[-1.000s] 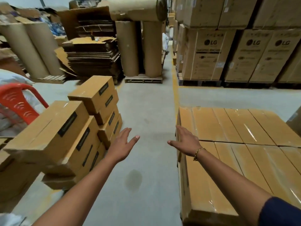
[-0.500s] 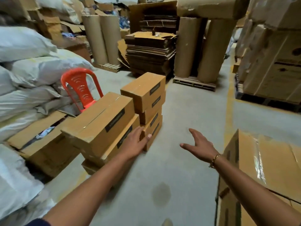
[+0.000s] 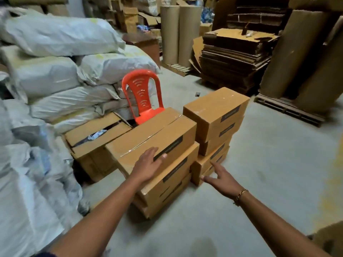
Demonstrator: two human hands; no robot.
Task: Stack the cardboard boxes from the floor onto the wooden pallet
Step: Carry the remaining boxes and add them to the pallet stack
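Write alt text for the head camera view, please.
A left hand rests on the top brown cardboard box of a floor stack, while the open right hand reaches toward it. An orange plastic chair stands behind.

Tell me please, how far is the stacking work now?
Nothing finished shows here; no loaded pallet is in view. In hand: the left hand lies open on the top box of the near stack, and the right hand reaches in open, gripping nothing. Left: both floor stacks, the near one and the far stack, are yet to be carried.
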